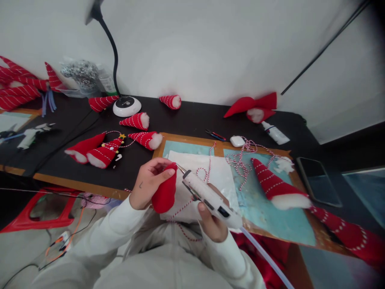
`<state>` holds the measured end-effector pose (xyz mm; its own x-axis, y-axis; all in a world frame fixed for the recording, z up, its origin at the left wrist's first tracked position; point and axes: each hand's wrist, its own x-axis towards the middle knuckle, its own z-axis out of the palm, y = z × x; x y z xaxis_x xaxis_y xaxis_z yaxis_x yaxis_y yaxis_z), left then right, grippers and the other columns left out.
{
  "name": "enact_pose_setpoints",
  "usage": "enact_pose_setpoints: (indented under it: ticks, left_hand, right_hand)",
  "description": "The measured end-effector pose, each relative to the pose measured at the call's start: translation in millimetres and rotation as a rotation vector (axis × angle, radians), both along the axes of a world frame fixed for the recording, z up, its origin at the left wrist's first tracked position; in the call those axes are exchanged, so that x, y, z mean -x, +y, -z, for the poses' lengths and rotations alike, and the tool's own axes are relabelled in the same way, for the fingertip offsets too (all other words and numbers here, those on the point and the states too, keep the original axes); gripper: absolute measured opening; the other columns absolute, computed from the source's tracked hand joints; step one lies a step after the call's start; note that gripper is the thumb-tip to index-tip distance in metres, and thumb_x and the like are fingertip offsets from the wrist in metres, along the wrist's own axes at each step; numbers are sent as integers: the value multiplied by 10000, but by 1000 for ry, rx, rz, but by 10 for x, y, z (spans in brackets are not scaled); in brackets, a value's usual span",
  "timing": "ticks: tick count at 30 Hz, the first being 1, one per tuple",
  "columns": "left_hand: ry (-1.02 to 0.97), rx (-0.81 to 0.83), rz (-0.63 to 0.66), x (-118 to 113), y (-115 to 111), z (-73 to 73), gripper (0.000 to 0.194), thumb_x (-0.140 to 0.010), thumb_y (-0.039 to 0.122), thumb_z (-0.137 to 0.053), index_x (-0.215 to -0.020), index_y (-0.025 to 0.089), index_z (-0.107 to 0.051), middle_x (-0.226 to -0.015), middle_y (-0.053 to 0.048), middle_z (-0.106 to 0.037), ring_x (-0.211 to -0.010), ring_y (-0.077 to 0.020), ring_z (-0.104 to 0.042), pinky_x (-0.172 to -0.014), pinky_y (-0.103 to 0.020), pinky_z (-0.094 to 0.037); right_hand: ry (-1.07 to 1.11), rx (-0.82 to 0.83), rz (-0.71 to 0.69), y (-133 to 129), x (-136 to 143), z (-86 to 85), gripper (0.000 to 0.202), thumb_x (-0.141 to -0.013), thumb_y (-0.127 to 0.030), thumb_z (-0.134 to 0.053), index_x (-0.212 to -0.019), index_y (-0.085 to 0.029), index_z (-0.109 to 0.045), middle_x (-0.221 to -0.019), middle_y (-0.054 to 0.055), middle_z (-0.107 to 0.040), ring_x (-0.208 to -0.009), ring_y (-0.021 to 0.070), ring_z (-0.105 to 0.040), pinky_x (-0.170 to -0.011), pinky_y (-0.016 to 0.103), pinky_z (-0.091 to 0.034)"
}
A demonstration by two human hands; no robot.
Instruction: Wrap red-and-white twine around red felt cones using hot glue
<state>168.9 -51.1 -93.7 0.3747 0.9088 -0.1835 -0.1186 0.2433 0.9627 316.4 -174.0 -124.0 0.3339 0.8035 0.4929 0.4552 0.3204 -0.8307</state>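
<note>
My left hand point(148, 181) pinches a plain red felt cone point(165, 194) near its tip, with the wide end hanging down. A white glue gun point(207, 195) is gripped in my right hand point(214, 224), its metal nozzle touching or very near the cone's tip. A pale glue stick point(266, 257) sticks out of the gun's back end. Red-and-white twisted cord point(184, 208) runs below the gun and over a white sheet point(224, 172). Whether the cord meets the cone is hidden.
Stitched red cones, one a large stuffed cone point(275, 182), lie around on the black table point(186, 120). A lamp base point(126, 106), pliers point(215, 135), a white case point(237, 141), tangled cord point(240, 160), a bottle point(276, 133) and a phone point(318, 180) are also there.
</note>
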Motion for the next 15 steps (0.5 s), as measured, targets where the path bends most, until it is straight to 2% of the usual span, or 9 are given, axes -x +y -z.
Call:
enact_pose_setpoints:
  ticks: [6, 9, 13, 15]
  left_hand:
    - [-29, 26, 31, -6, 0, 6, 302, -674, 338, -864, -835, 168, -673, -742, 6, -691, -630, -100, -599, -560, -176, -470]
    - [-33, 22, 49, 12, 9, 15, 322, -686, 352, -864, -857, 169, -663, -765, 2, -689, -652, -102, -604, -580, -178, -481]
    - [-55, 51, 105, 26, 7, 18, 356, -696, 369, -863, -898, 177, -641, -812, 0, -693, -689, -106, -624, -614, -184, -501]
    - [-72, 78, 136, 17, 1, 22, 378, -682, 369, -873, -895, 180, -624, -825, -2, -700, -694, -111, -637, -624, -193, -511]
  right_hand:
    - [-34, -4, 2, 34, -14, -33, 268, -953, -388, -519, -749, -232, -592, -657, 15, -583, -611, 190, -589, -524, 321, -451]
    - [14, 44, -22, -2, -14, 53, 269, -937, -414, -548, -759, -231, -634, -672, 25, -620, -633, 202, -612, -553, 331, -482]
    - [331, 198, 10, -89, 17, 262, 307, -901, -498, -604, -806, -223, -702, -726, 42, -691, -658, 214, -637, -604, 349, -526]
    - [545, 228, 0, -95, 33, 293, 367, -891, -550, -592, -803, -211, -701, -697, 48, -684, -621, 211, -624, -588, 351, -525]
